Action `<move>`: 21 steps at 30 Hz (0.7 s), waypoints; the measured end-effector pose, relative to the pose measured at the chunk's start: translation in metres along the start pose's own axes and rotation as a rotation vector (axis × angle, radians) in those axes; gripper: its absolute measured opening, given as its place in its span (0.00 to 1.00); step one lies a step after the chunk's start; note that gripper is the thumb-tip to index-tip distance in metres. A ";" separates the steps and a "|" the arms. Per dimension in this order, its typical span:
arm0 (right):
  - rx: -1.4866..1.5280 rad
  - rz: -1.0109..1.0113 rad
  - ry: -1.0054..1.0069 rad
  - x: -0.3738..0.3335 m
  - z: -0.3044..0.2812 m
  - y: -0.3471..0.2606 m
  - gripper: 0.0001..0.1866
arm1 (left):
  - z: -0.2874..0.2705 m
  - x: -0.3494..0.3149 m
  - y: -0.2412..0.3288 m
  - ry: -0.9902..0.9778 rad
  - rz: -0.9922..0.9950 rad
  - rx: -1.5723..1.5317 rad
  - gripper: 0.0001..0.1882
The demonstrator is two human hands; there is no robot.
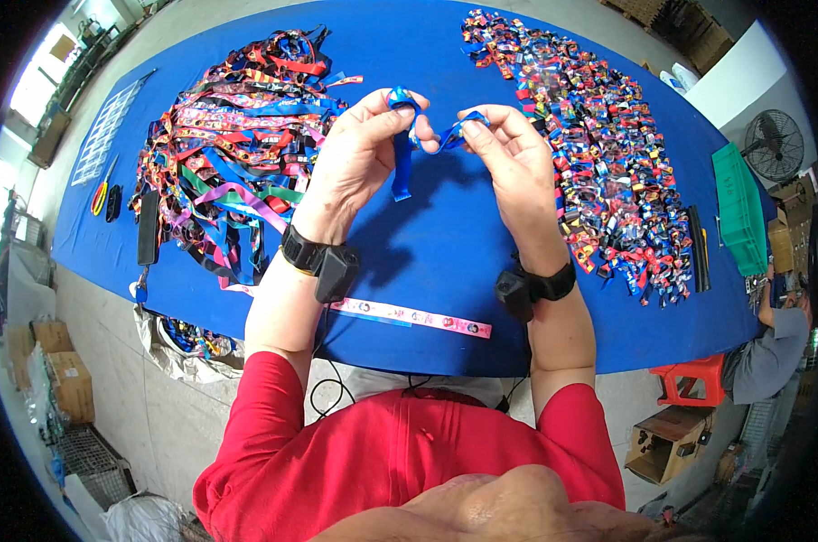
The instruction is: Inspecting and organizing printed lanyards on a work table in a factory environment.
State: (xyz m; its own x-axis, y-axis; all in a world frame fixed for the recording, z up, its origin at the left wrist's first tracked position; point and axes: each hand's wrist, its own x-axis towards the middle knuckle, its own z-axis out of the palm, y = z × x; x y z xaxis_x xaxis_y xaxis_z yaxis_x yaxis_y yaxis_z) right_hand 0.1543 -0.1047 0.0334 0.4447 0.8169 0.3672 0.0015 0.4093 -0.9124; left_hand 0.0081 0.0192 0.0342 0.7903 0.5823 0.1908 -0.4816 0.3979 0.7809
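Above the middle of a blue-covered table [445, 262], both my hands hold a shiny blue printed ribbon [402, 172]. My left hand [359, 149] pinches it with the thumb and fingers, and a short tail hangs below them. Part of the ribbon loops over the left forefinger. My right hand [517, 163] closes thumb against forefinger on the ribbon's other part, which looks twisted between the hands. Whether it is knotted there I cannot tell. Nearer to me, a pink printed strip [427, 319] lies flat along the table's front, with a thin blue strip [373, 316] beside it.
A heap of colourful ribbons [246, 117] covers the left; rows of small folded bundles [617, 154] fill the right. Scissors [100, 197] and a white wire grid [106, 135] lie far left. At right are a green crate [738, 208], a red stool [689, 379] and another person [770, 352].
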 end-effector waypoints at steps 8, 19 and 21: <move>0.083 0.073 0.013 0.000 0.000 -0.002 0.11 | -0.001 0.000 -0.002 -0.019 0.025 0.080 0.08; 0.010 0.051 0.011 0.000 0.000 -0.003 0.13 | 0.005 -0.002 -0.002 0.044 0.078 0.228 0.10; 0.024 0.044 0.014 -0.001 0.003 -0.005 0.14 | 0.004 -0.002 -0.002 0.045 0.120 0.245 0.10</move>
State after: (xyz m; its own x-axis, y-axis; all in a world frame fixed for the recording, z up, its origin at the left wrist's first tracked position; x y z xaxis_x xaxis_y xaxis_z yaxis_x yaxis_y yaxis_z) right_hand 0.1509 -0.1063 0.0383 0.4562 0.8289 0.3237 -0.0399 0.3824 -0.9231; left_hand 0.0089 0.0143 0.0343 0.7128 0.6479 0.2687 -0.4609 0.1440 0.8757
